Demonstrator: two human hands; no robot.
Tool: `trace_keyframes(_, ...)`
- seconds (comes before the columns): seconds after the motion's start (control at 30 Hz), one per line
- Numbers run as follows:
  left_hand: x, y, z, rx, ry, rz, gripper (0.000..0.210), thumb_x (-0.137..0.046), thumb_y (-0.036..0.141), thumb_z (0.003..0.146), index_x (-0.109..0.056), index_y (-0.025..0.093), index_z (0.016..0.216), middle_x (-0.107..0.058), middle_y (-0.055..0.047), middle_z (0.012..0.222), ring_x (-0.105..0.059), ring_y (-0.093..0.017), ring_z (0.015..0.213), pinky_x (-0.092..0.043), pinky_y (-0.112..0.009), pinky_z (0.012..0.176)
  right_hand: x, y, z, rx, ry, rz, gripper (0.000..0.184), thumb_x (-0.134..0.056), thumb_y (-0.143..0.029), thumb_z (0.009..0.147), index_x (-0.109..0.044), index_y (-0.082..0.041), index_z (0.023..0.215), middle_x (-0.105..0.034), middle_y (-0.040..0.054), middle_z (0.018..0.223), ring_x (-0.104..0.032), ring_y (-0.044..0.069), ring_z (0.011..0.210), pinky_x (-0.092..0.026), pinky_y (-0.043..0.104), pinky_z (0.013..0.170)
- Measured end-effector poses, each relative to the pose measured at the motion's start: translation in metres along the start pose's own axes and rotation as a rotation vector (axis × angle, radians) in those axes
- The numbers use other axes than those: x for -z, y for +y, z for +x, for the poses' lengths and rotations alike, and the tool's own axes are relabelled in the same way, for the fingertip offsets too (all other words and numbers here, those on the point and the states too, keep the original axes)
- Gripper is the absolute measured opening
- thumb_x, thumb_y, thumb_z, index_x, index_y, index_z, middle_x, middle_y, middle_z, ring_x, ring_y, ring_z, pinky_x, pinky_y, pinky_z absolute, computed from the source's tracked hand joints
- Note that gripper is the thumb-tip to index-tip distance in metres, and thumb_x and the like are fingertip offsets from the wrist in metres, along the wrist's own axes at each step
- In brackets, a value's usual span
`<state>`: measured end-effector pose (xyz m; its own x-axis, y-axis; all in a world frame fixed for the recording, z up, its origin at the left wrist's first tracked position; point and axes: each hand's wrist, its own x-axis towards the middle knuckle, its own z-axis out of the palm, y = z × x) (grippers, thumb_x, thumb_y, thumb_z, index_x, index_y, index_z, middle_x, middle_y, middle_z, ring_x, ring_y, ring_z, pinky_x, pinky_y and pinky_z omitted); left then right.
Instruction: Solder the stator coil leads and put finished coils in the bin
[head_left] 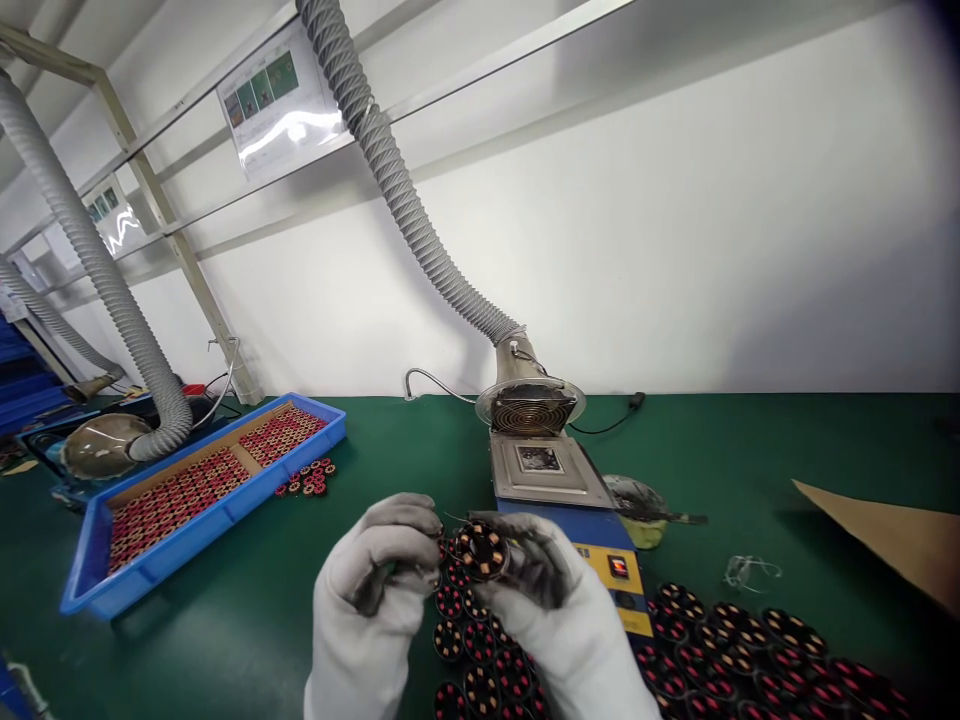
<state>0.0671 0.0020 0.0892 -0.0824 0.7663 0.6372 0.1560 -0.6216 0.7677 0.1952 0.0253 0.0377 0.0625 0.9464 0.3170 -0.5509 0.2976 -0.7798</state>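
My right hand point(532, 570), in a white glove with dark-stained fingers, grips a small motor stator point(482, 550), a black ring with copper-coloured segments facing up. Just to its left is my gloved left hand point(390, 560), thumb and fingers curled in a pinch. A thin wire shows between the hands, but whether the left fingers hold it is hidden. Beneath both hands lies a group of similar stators point(480, 640) with red or copper-coloured segments. Beyond them stands a solder pot point(551, 465) with a blue and yellow front, under a metal extraction hood point(531, 395).
More stators point(720, 640) cover the bench's front right. A blue tray point(225, 525) of red parts stands left, with loose ones point(311, 478) beside it. Right of the pot sits a container with a tool point(645, 510). Brown cardboard point(885, 530) and a wire tangle point(750, 572) lie right.
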Motion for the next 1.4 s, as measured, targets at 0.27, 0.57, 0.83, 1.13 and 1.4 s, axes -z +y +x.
trace_keyframes(0.27,-0.02,-0.015,0.002,0.496,-0.221,-0.483,0.028,-0.065,0.036,0.074,-0.067,0.017,0.094,-0.066,-0.008,0.096,-0.058,-0.021,0.095,-0.043,-0.029,0.09,-0.006,0.005,-0.02,0.757,-0.032,-0.659,0.059,-0.06,0.002,0.063,-0.055,-0.037,0.107,-0.06,-0.0009,0.111,-0.058,0.018,0.098,-0.046,0.032,0.087)
trace_keyframes(0.57,-0.015,-0.006,0.007,0.442,0.072,-0.408,0.024,-0.075,0.026,0.06,-0.07,0.018,0.082,-0.069,-0.008,0.089,-0.063,-0.021,0.085,-0.049,-0.025,0.079,-0.008,0.004,-0.02,0.669,0.201,-0.617,0.035,-0.064,-0.007,0.068,-0.057,-0.03,0.092,-0.059,0.0037,0.105,-0.059,0.021,0.094,-0.049,0.035,0.078)
trace_keyframes(0.83,-0.015,-0.016,-0.001,0.226,0.236,-0.558,0.018,-0.071,0.013,0.061,-0.07,0.024,0.075,-0.07,0.001,0.078,-0.063,-0.015,0.079,-0.05,-0.017,0.067,-0.008,0.006,-0.02,0.688,0.15,-0.62,0.036,-0.063,-0.005,0.065,-0.058,-0.03,0.09,-0.061,0.0032,0.103,-0.06,0.02,0.09,-0.05,0.033,0.075)
trace_keyframes(1.13,-0.013,-0.009,0.004,0.467,-0.009,-0.428,0.014,-0.068,0.017,0.07,-0.068,0.018,0.084,-0.069,-0.004,0.081,-0.062,-0.013,0.074,-0.049,-0.018,0.071,-0.004,0.006,-0.02,0.681,0.032,-0.619,0.042,-0.062,-0.004,0.068,-0.055,-0.033,0.097,-0.058,-0.0005,0.108,-0.058,0.017,0.097,-0.048,0.029,0.081)
trace_keyframes(1.4,-0.005,-0.005,0.007,0.379,-0.008,-0.317,0.028,-0.063,0.021,0.07,-0.066,0.016,0.097,-0.065,-0.008,0.103,-0.058,-0.023,0.099,-0.048,-0.024,0.079,0.001,0.003,-0.019,0.678,-0.076,-0.699,0.049,-0.062,-0.001,0.066,-0.054,-0.034,0.102,-0.059,0.0013,0.108,-0.058,0.02,0.097,-0.048,0.034,0.084)
